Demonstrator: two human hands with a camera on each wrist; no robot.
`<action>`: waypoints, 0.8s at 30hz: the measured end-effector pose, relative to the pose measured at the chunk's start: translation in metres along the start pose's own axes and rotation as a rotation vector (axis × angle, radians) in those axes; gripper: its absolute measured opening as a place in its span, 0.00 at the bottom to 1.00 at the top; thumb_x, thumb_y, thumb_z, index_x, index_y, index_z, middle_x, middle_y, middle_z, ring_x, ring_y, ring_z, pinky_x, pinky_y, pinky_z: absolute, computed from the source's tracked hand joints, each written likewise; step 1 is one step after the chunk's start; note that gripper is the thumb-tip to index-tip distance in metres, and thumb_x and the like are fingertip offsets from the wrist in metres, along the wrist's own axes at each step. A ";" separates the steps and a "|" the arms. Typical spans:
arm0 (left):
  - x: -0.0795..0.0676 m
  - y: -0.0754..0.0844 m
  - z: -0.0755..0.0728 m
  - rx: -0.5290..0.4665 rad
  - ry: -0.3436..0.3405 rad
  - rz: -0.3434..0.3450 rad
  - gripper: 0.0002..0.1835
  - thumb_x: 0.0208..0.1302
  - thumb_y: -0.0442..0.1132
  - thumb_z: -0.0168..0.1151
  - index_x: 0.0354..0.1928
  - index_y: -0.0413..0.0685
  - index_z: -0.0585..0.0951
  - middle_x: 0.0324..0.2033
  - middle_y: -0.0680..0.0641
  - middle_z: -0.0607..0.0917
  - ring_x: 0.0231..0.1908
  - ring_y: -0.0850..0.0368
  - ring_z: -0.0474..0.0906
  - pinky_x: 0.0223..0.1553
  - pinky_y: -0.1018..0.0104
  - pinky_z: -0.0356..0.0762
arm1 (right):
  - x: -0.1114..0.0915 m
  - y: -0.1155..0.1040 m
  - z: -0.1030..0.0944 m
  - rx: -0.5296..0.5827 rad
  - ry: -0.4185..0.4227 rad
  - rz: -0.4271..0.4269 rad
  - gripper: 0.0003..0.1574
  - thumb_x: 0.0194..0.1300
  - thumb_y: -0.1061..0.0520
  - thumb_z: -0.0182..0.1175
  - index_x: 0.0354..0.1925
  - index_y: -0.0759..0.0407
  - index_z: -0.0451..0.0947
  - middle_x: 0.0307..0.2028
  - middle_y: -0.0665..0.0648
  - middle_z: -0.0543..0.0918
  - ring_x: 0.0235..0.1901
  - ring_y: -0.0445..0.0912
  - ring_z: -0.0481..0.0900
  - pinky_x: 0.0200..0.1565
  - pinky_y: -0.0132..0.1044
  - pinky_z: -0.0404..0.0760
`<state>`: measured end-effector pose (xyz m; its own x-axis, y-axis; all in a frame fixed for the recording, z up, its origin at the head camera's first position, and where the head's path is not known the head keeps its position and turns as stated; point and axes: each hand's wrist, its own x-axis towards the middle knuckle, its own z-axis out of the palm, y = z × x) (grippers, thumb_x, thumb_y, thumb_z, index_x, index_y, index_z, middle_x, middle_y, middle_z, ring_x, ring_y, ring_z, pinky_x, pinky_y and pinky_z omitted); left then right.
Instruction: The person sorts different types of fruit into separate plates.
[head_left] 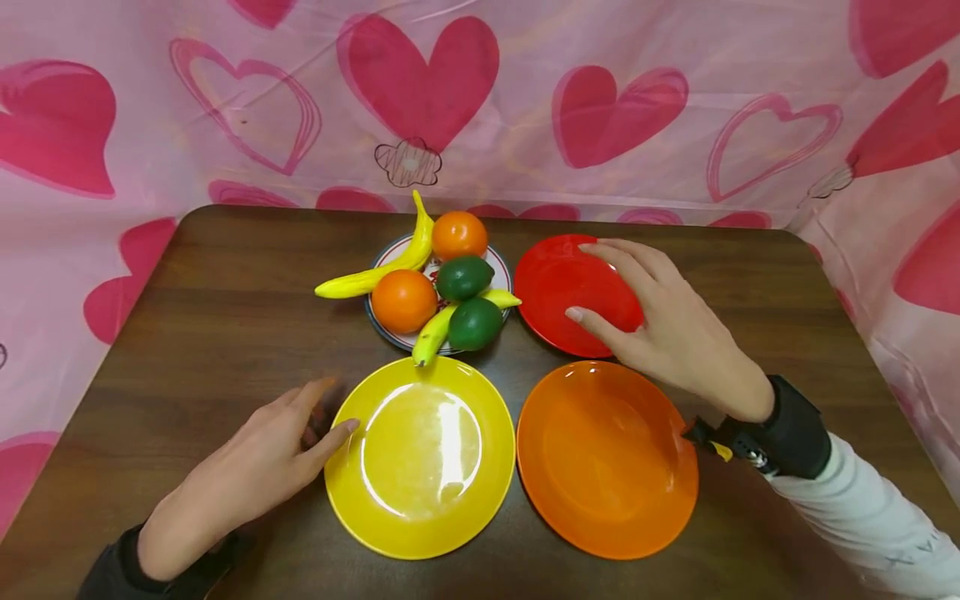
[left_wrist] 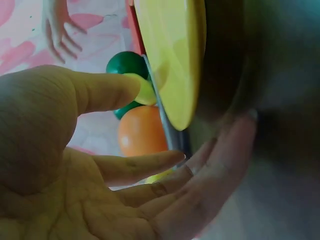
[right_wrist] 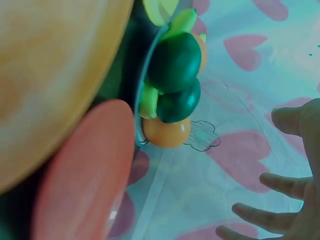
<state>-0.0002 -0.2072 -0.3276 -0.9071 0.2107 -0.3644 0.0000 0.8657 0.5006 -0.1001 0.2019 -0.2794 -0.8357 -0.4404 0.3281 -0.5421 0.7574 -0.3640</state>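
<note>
In the head view, the far fingers of my left hand (head_left: 273, 442) are partly hidden behind the hand and a little blurred. Its thumb lies over the left edge of the round, shiny yellow plate (head_left: 420, 475); I cannot tell if it touches. My right hand (head_left: 667, 325) covers a part of the round red plate (head_left: 558, 292), and in its wrist view this hand is cut off by the picture side. The left wrist view is dark and unclear on its right half. The printed middle of the white plate with blue rim (head_left: 501, 275) is mostly hidden under fruit.

Both my hands are wide, with thumb well away from the fingers, and hold nothing; the right is above the red plate.

I count 4 plates on the brown wooden table (head_left: 225, 333): the yellow plate is near at left, the round orange plate (head_left: 607, 467) just beside it, the red plate behind the orange plate, and the white plate behind the yellow. On the white plate are 6 fruits: 2 curved yellow bananas (head_left: 415, 250), 2 round oranges (head_left: 405, 300) and 2 smooth dark green oval fruits (head_left: 476, 325). Both bananas reach past the rim; the lower green fruit hides part of the nearer banana.
</note>
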 end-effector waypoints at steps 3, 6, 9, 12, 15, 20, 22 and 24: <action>-0.002 -0.004 0.006 -0.079 -0.043 -0.026 0.45 0.59 0.66 0.58 0.70 0.43 0.63 0.37 0.49 0.78 0.31 0.57 0.71 0.31 0.65 0.75 | 0.023 -0.003 0.001 0.008 -0.013 -0.034 0.43 0.60 0.32 0.60 0.69 0.41 0.65 0.65 0.48 0.71 0.63 0.49 0.66 0.60 0.54 0.70; -0.005 -0.007 0.011 -0.195 -0.096 -0.066 0.46 0.59 0.65 0.60 0.70 0.44 0.62 0.36 0.49 0.78 0.28 0.56 0.74 0.28 0.65 0.76 | 0.046 -0.008 0.005 0.015 -0.050 -0.075 0.42 0.61 0.30 0.57 0.69 0.41 0.65 0.65 0.48 0.71 0.64 0.48 0.67 0.61 0.52 0.69; -0.008 -0.007 0.015 -0.328 -0.136 -0.095 0.46 0.59 0.61 0.63 0.71 0.43 0.59 0.36 0.47 0.79 0.25 0.53 0.77 0.28 0.64 0.78 | 0.066 -0.016 0.010 0.015 -0.082 -0.138 0.43 0.62 0.29 0.54 0.69 0.43 0.65 0.65 0.49 0.70 0.64 0.47 0.66 0.63 0.49 0.68; -0.009 -0.008 0.018 -0.410 -0.142 -0.093 0.46 0.59 0.58 0.64 0.72 0.43 0.57 0.38 0.46 0.80 0.26 0.51 0.79 0.28 0.63 0.79 | 0.087 -0.025 0.019 0.017 -0.096 -0.222 0.43 0.63 0.28 0.52 0.68 0.47 0.66 0.64 0.50 0.71 0.64 0.46 0.67 0.64 0.44 0.67; -0.009 -0.007 0.020 -0.451 -0.138 -0.089 0.47 0.59 0.57 0.64 0.73 0.44 0.55 0.41 0.45 0.81 0.26 0.50 0.80 0.28 0.62 0.80 | 0.109 -0.034 0.030 0.033 -0.113 -0.311 0.43 0.64 0.29 0.51 0.68 0.51 0.67 0.62 0.52 0.73 0.62 0.46 0.69 0.64 0.40 0.66; -0.008 -0.005 0.022 -0.456 -0.123 -0.086 0.48 0.59 0.57 0.65 0.74 0.45 0.53 0.42 0.45 0.82 0.24 0.50 0.80 0.27 0.60 0.79 | 0.143 -0.045 0.053 0.070 -0.217 -0.378 0.37 0.68 0.40 0.54 0.70 0.53 0.64 0.62 0.54 0.74 0.59 0.46 0.70 0.61 0.35 0.68; -0.008 -0.004 0.024 -0.462 -0.121 -0.082 0.48 0.59 0.56 0.65 0.73 0.45 0.53 0.42 0.44 0.82 0.24 0.50 0.80 0.27 0.60 0.80 | 0.155 -0.049 0.064 0.079 -0.271 -0.393 0.35 0.69 0.44 0.54 0.70 0.53 0.64 0.61 0.55 0.74 0.56 0.46 0.71 0.58 0.34 0.70; -0.008 -0.004 0.025 -0.466 -0.117 -0.078 0.48 0.58 0.56 0.65 0.73 0.46 0.53 0.41 0.44 0.81 0.25 0.50 0.80 0.27 0.61 0.80 | 0.164 -0.052 0.073 0.078 -0.318 -0.410 0.34 0.69 0.47 0.54 0.70 0.53 0.65 0.60 0.55 0.75 0.53 0.47 0.72 0.54 0.32 0.72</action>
<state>0.0176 -0.2009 -0.3465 -0.8433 0.2263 -0.4875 -0.2788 0.5912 0.7568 -0.2157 0.0552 -0.2707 -0.5322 -0.8271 0.1805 -0.8252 0.4592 -0.3290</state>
